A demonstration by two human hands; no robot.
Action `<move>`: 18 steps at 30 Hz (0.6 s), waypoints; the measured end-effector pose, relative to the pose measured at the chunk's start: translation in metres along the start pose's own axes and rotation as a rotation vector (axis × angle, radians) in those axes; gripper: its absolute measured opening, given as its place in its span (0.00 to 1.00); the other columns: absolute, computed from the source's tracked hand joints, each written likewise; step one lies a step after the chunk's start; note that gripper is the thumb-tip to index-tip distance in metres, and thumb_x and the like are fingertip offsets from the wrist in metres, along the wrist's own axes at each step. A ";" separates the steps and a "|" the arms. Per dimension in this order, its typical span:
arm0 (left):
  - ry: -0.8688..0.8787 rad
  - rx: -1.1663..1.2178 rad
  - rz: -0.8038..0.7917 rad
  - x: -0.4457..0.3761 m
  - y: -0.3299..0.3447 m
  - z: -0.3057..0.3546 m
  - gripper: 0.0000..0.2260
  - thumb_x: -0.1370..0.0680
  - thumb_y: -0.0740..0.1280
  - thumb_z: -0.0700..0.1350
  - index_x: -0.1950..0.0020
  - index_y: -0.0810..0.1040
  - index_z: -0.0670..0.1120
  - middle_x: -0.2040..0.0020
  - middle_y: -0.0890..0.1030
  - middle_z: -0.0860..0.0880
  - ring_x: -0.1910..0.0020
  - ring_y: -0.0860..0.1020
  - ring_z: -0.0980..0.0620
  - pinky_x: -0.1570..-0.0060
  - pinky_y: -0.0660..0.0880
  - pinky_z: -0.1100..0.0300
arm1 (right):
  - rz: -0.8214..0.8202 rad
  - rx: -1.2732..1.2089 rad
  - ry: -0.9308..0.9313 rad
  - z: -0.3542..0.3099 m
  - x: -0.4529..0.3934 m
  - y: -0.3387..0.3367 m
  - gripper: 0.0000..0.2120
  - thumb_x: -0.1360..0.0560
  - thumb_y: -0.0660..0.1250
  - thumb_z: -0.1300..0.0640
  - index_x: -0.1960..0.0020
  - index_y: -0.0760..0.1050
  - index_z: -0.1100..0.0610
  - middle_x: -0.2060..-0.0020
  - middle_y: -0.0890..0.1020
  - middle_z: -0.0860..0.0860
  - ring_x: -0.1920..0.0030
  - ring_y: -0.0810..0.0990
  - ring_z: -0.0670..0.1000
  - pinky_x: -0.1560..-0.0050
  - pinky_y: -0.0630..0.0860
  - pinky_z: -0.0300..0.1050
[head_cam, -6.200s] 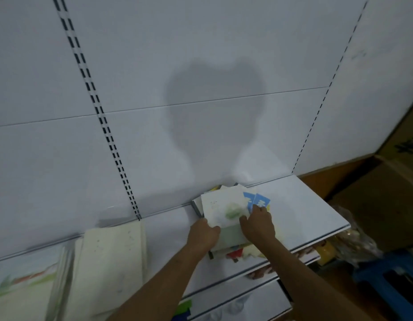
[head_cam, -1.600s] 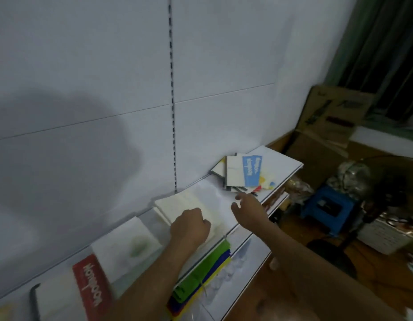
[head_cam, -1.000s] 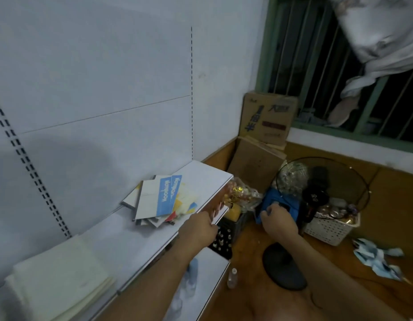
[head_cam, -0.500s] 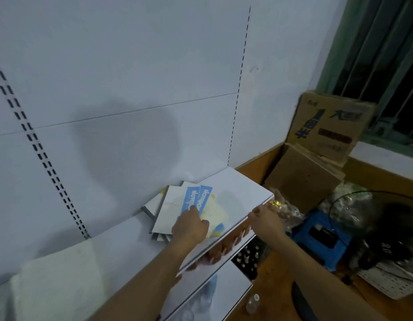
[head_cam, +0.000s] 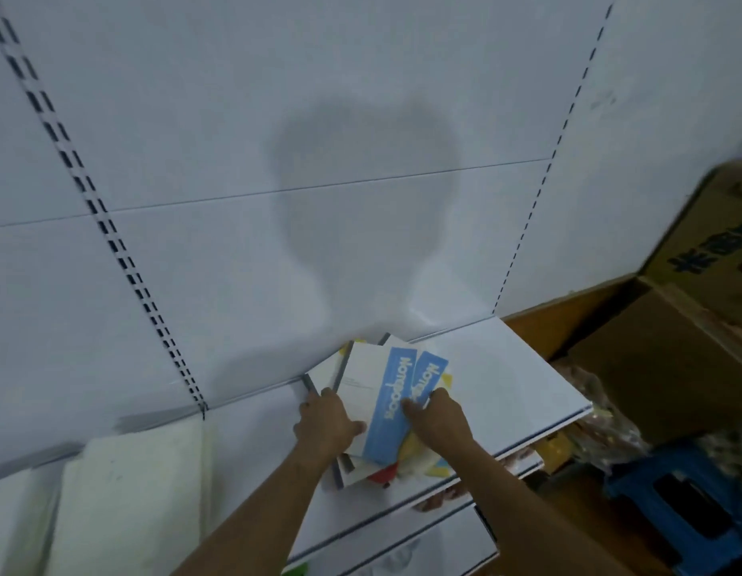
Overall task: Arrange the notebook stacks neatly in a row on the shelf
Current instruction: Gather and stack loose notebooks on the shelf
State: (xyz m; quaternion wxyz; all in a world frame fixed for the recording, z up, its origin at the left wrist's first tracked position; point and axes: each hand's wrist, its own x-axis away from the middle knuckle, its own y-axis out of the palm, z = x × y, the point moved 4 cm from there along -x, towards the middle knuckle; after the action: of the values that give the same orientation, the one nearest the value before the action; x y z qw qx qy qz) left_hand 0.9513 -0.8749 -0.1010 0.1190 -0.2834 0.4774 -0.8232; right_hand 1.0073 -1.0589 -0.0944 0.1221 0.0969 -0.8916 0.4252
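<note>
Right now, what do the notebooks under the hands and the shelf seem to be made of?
Notebooks: paper with smooth card covers, probably; thin, flat, printed blue bands, fanned edges.
Shelf: likely painted metal; thin white board with a faint sheen and a folded front lip, though laminated board is possible.

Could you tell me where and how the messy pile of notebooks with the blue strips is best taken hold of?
Probably by its two long side edges, one hand from each side. The messy notebook pile lies flat on the shelf, fanned out, so squeezing inward should square it. The left hand and right hand already rest at those sides.
</note>
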 end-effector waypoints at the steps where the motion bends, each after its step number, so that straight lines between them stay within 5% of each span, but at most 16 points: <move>1: -0.014 0.004 0.007 0.000 0.000 0.002 0.34 0.31 0.73 0.59 0.34 0.66 0.43 0.35 0.68 0.41 0.35 0.69 0.43 0.41 0.72 0.49 | -0.002 -0.030 -0.007 -0.002 -0.002 0.002 0.27 0.25 0.65 0.42 0.39 0.66 0.63 0.42 0.77 0.58 0.42 0.77 0.58 0.48 0.73 0.47; 9: -0.101 0.240 0.035 -0.009 0.017 -0.015 0.52 0.55 0.73 0.69 0.36 0.70 0.46 0.41 0.78 0.46 0.44 0.78 0.47 0.46 0.78 0.51 | 0.130 0.087 -0.260 -0.014 -0.007 -0.001 0.22 0.26 0.68 0.47 0.41 0.65 0.57 0.44 0.69 0.54 0.45 0.74 0.55 0.54 0.75 0.47; 14: -0.089 0.414 0.046 0.018 0.003 0.004 0.24 0.32 0.78 0.49 0.40 0.77 0.41 0.43 0.81 0.44 0.48 0.79 0.49 0.54 0.74 0.63 | 0.013 -0.171 -0.297 -0.008 -0.014 -0.005 0.13 0.23 0.64 0.53 0.44 0.65 0.56 0.48 0.78 0.55 0.51 0.80 0.56 0.55 0.76 0.47; 18: 0.018 0.554 0.071 0.027 0.002 0.027 0.18 0.26 0.72 0.45 0.38 0.77 0.43 0.41 0.80 0.47 0.48 0.77 0.53 0.50 0.74 0.63 | 0.001 -0.270 -0.256 0.003 -0.024 -0.019 0.12 0.22 0.63 0.55 0.43 0.65 0.59 0.48 0.79 0.57 0.52 0.79 0.57 0.57 0.74 0.46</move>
State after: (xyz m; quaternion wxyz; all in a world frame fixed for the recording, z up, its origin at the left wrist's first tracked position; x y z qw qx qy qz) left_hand 0.9451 -0.9078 -0.0833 0.2163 -0.2156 0.2447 -0.9202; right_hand 1.0351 -1.0715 -0.0895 0.0195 0.1326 -0.9489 0.2858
